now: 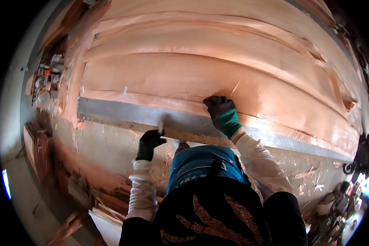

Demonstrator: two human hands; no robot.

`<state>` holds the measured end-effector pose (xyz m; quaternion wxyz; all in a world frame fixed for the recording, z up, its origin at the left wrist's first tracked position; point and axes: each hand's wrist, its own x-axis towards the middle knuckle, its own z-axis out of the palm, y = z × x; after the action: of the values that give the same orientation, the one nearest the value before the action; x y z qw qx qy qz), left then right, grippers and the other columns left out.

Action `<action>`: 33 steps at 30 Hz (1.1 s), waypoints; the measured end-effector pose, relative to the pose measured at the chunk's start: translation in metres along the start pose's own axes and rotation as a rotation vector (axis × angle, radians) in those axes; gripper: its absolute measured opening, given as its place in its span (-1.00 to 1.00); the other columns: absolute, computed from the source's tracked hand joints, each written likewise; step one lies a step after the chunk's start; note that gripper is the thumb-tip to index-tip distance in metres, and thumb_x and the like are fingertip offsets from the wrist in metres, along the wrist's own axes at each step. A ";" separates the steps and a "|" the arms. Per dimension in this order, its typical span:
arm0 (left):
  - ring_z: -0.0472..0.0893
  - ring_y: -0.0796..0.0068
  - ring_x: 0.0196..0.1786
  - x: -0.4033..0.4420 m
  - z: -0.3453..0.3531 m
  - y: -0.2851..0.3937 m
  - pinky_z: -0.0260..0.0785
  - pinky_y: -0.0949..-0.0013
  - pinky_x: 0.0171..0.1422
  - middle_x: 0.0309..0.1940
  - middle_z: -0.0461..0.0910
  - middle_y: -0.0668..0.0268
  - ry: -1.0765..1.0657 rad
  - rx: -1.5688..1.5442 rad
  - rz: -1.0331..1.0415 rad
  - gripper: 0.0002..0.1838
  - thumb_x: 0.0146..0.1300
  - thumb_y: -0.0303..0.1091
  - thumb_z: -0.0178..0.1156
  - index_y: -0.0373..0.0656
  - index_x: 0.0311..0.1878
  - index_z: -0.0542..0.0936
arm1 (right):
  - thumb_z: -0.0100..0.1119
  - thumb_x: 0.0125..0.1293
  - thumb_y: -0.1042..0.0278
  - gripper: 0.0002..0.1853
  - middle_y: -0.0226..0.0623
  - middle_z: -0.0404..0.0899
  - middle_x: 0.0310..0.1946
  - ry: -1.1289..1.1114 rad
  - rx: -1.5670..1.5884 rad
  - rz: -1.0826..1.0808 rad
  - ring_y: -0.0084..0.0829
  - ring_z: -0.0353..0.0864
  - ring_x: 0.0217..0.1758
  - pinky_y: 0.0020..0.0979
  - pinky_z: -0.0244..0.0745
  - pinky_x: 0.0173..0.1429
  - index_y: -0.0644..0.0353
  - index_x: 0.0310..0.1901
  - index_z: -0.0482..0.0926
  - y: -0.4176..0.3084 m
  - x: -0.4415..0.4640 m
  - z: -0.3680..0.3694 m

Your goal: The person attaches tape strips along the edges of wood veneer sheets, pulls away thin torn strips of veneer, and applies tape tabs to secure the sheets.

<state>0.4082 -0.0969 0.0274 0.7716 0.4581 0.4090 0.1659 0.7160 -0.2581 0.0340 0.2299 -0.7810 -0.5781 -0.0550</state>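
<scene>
My left hand [151, 142], in a black and green glove, is at the near edge of the bench, fingers closed on a small pale object [161, 126] blurred by motion. What that object is I cannot make out. My right hand [222, 112], gloved the same way, rests on the near edge of a thin reddish-tan wood veneer sheet [160, 76], fingers bent and pressing down. Below it runs the grey metal edge strip [123, 112] of the bench. A short white strip [125, 90] lies on the veneer, to the left.
More overlapping veneer sheets [233, 30] cover the bench, with wavy raised edges and a gap at the right. Veneer scraps [311, 174] litter the floor. Stacked wood pieces [37, 147] stand at the left, and a pile of clutter [336, 205] lies at the lower right.
</scene>
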 end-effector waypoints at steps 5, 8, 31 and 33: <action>0.67 0.31 -0.42 0.041 0.084 0.011 0.59 0.28 -0.33 -0.37 0.66 0.09 0.038 0.061 0.031 -0.75 0.26 -0.51 0.18 -0.34 0.00 0.55 | 0.19 -0.02 0.44 -0.63 -0.35 0.56 -0.14 0.010 0.038 -0.035 -0.18 0.55 -0.18 -0.22 0.44 -0.25 -0.03 -0.09 0.62 0.010 0.000 0.006; 0.65 0.32 -0.48 0.071 0.116 0.020 0.57 0.30 -0.38 -0.40 0.66 0.11 0.072 0.100 -0.016 -0.71 0.29 -0.47 0.17 -0.31 0.07 0.54 | 0.18 -0.02 0.43 -0.62 -0.35 0.57 -0.15 0.006 0.057 -0.027 -0.16 0.55 -0.14 -0.20 0.45 -0.21 -0.05 -0.09 0.63 0.011 0.000 0.009; 0.48 0.50 -0.68 0.092 0.053 0.100 0.37 0.39 -0.64 -0.68 0.47 0.33 0.293 0.846 0.167 -0.76 0.32 -0.19 0.21 -0.19 -0.30 0.55 | -0.03 0.24 0.30 -0.50 0.17 0.50 0.08 -0.060 -0.130 0.035 0.05 0.49 0.09 0.09 0.34 0.17 0.38 0.19 0.42 -0.067 0.022 0.103; 0.61 0.41 -0.55 0.082 0.028 0.093 0.57 0.35 -0.48 -0.60 0.53 0.19 0.264 0.524 0.194 -0.72 0.37 -0.23 0.15 -0.33 -0.22 0.52 | 0.00 0.23 0.30 -0.59 0.07 0.54 0.02 -0.226 -0.017 -0.033 0.05 0.51 0.07 0.03 0.38 0.14 0.26 0.10 0.52 -0.056 0.023 0.041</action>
<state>0.4909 -0.0125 0.0737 0.5478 0.6529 0.4889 0.1860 0.6643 -0.2076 0.0223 0.1554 -0.7744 -0.6129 0.0248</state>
